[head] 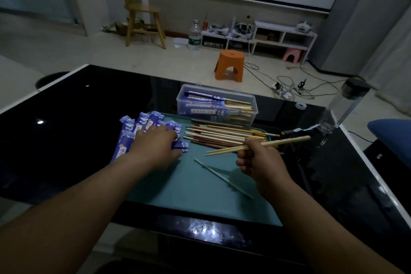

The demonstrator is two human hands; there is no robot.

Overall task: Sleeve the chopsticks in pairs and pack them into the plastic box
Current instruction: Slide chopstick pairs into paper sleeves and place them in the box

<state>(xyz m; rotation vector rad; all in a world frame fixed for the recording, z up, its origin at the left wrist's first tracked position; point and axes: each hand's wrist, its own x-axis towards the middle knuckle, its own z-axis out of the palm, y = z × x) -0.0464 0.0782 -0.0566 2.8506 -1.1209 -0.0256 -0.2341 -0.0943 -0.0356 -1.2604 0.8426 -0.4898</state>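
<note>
Purple sleeves (127,132) lie under my left grip (155,142), pinched or not I cannot tell; I'd lift just one, level the pale chopsticks (289,139) my right grip (255,158) clasps, then sleeve them for the plastic box (252,104) behind.

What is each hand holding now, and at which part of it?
The right hand grips two pale chopsticks near their middle. The left hand lies on the purple sleeves; whether it pinches one cannot be told.
</note>
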